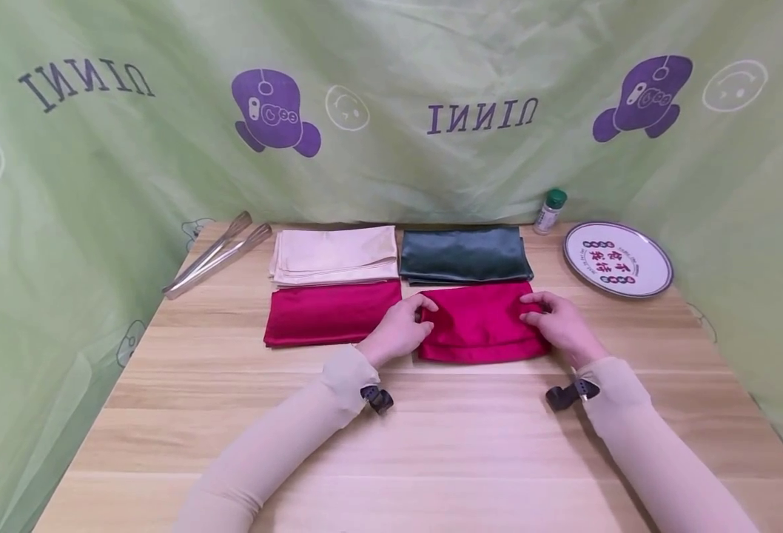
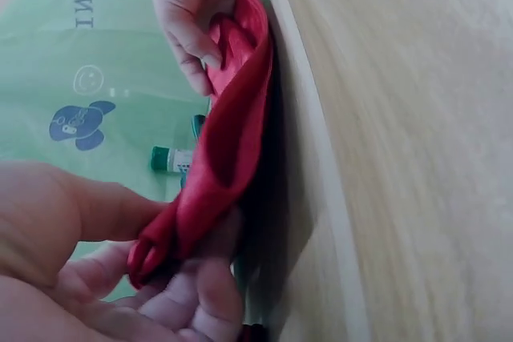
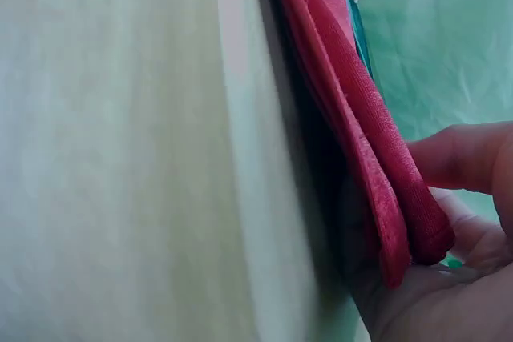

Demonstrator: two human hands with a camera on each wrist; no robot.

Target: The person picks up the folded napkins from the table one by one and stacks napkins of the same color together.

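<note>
A folded red satin cloth [image 1: 478,318] lies at the right front of a group of folded cloths in the head view. My left hand [image 1: 400,327] pinches its left end, thumb above and fingers beneath, as the left wrist view shows. At the opposite end my right hand [image 1: 562,327] grips the cloth the same way, with layered edges [image 3: 393,206] between thumb and fingers in the right wrist view. Seen from the left wrist, the cloth [image 2: 228,134] sags between the hands, raised off the table at the ends. Beside my left hand lies a second folded red cloth [image 1: 331,314].
Behind the red cloths lie a folded pink cloth [image 1: 338,253] and a dark green one [image 1: 465,255]. Metal tongs [image 1: 214,259] are at the table's back left. A green-capped shaker [image 1: 549,212] and a printed plate [image 1: 654,259] stand back right, before a green curtain [image 1: 391,178].
</note>
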